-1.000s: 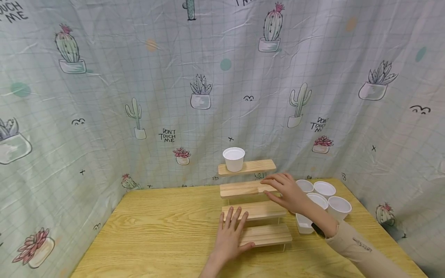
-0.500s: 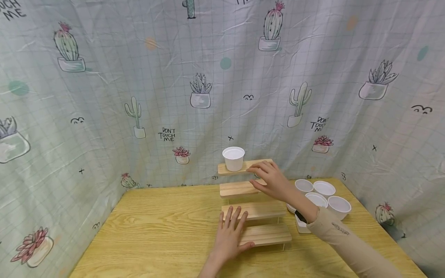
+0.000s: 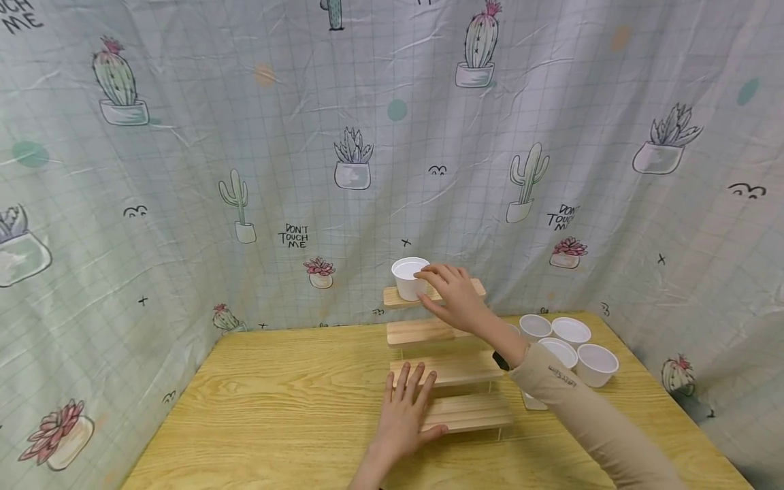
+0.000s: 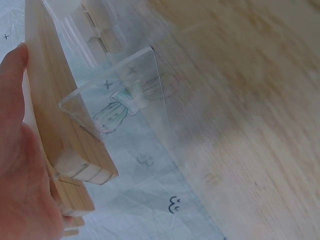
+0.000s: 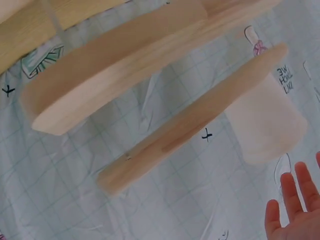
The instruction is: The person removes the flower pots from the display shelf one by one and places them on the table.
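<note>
A white plastic cup (image 3: 407,282) stands upright at the left end of the top step of a four-tier, or rather several-tier, wooden display stand (image 3: 474,413). My right hand (image 3: 458,299) reaches over the stand, its fingertips beside the cup's right side. In the right wrist view that hand's fingers (image 5: 291,194) are straight and apart, with a gap to the cup (image 5: 267,120). Spread fingers of my left hand (image 3: 404,414) rest on the lower two steps, thumb along the lowest board. The left wrist view shows a board (image 4: 70,100) against that hand and a clear side support (image 4: 125,90).
Several white containers (image 3: 597,366) stand grouped on the wooden table (image 3: 275,401) right of the stand, some partly hidden by my right sleeve (image 3: 576,395). A cactus-print curtain (image 3: 275,136) hangs behind the table and along its sides.
My right hand has moved left and up, from over the second step from the top to beside the cup. The left hand stays on the lower steps, and the cup has not moved.
</note>
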Demonstrator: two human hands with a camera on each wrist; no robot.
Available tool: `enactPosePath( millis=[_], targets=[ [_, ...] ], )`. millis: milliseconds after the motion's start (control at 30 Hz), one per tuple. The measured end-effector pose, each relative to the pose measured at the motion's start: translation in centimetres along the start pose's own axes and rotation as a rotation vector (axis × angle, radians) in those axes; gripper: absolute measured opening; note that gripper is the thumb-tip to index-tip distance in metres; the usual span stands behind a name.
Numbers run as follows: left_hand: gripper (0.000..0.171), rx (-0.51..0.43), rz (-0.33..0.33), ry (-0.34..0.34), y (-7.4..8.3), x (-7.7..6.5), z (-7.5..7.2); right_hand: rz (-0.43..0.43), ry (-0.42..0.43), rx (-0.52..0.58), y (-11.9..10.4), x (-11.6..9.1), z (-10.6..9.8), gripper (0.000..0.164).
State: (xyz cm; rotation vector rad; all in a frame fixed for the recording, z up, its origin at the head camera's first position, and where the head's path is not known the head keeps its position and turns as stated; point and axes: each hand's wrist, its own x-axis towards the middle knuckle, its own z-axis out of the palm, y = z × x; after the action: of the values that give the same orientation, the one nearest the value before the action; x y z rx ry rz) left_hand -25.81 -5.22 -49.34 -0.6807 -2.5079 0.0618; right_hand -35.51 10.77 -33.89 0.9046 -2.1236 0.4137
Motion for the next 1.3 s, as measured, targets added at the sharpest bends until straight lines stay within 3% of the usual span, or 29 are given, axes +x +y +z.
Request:
enactPosePath(
  millis=[267,667,1300],
  targets=[
    [0.086,-0.015,-0.015,-0.026,-0.1,-0.4,0.1,0.119,-0.134,-0.032,-0.3,1.6,1.4,0.038],
    [0.085,-0.027,-0.011,-0.026,-0.2,-0.2,0.0,0.155,-0.289,-0.043,-0.3,3.2,2.6,0.046],
    [0.086,-0.03,-0.015,-0.031,0.2,0.0,0.2,0.158,-0.333,-0.073,0.7,3.8,3.4,0.043]
  ],
)
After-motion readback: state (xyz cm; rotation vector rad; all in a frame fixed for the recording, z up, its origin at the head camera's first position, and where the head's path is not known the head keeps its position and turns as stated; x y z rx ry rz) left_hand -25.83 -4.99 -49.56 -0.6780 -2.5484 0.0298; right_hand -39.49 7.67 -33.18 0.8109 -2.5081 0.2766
